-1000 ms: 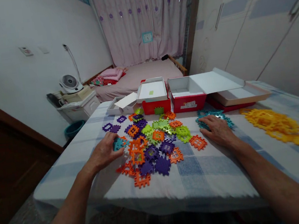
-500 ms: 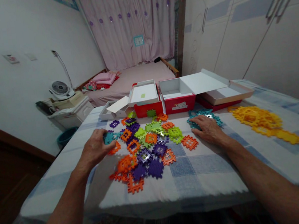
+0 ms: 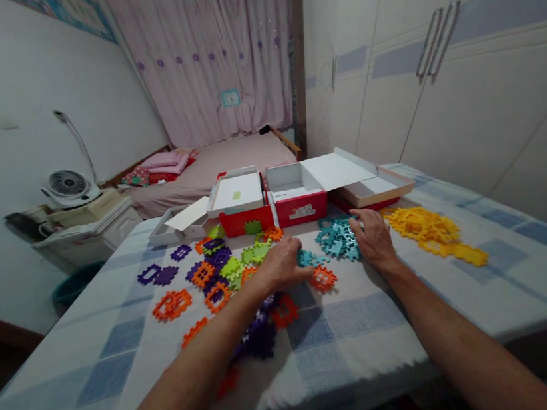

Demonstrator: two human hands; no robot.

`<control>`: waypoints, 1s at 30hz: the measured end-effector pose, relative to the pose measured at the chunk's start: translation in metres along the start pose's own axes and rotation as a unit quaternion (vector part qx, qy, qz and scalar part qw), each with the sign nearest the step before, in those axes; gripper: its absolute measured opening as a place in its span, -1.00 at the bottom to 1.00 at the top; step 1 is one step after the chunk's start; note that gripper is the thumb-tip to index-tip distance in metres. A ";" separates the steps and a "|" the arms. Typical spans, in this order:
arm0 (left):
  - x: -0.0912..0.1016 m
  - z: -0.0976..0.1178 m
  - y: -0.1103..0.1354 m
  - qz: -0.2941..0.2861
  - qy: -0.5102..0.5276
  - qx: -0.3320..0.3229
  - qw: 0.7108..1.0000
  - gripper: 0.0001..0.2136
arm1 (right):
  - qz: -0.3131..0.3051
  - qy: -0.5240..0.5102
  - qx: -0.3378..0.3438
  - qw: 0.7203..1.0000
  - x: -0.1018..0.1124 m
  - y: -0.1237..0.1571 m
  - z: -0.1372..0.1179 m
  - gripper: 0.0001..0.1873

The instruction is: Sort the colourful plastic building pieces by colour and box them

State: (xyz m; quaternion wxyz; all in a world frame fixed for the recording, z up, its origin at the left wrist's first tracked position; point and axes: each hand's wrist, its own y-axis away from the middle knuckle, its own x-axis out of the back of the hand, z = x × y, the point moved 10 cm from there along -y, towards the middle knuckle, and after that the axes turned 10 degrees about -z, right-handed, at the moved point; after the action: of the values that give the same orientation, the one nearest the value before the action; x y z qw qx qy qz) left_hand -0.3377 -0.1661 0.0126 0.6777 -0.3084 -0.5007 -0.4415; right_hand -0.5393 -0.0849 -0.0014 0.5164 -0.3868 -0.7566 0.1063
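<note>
My left hand reaches across the table to the right, fingers closed on a teal interlocking tile that it holds just left of a pile of teal tiles. At the right edge of that pile my right hand rests palm down, its fingers lying partly on the tiles. Under and left of my left forearm lies a mixed scatter of orange, purple and green tiles. An orange tile sits between my two hands.
A heap of yellow tiles lies to the right. Red boxes with open white lids stand at the back of the checked tablecloth. A fan, a bed and wardrobe doors surround the table.
My left hand carried the teal tile from the left side of the scatter across to the teal pile. The view swung right. My right hand stayed by the teal pile.
</note>
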 end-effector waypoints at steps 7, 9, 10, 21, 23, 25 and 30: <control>0.010 0.023 -0.079 0.083 0.043 0.011 0.996 -0.36 | -0.047 -0.032 -0.065 0.996 -0.019 0.003 0.018 -0.56; 0.011 0.010 -0.076 0.085 0.056 0.023 0.995 -0.38 | -0.053 -0.042 -0.065 0.996 -0.021 0.004 0.017 -0.55; 0.013 0.001 -0.069 0.090 0.056 0.027 0.994 -0.43 | -0.050 -0.044 -0.059 0.996 -0.020 0.004 0.014 -0.54; 0.088 -0.200 0.145 0.298 -0.030 0.208 0.931 -0.67 | -0.139 0.119 0.173 0.968 -0.037 0.026 -0.080 -0.43; 0.087 -0.239 0.182 0.311 -0.042 0.285 0.906 -0.68 | -0.152 0.143 0.193 0.959 -0.044 0.032 -0.088 -0.48; 0.081 -0.265 0.210 0.325 -0.041 0.329 0.886 -0.70 | -0.161 0.168 0.207 0.950 -0.051 0.035 -0.092 -0.56; 0.055 -0.301 0.243 0.314 0.027 0.430 0.846 -0.71 | -0.151 0.227 0.156 0.949 -0.054 0.028 -0.078 -0.69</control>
State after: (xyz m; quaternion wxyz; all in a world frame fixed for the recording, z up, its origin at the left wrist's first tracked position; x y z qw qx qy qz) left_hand 0.0109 -0.3393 -0.0225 0.8580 -0.1147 -0.4986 0.0465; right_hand -0.4492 -0.1223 -0.0200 0.7388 -0.1962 -0.6425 0.0533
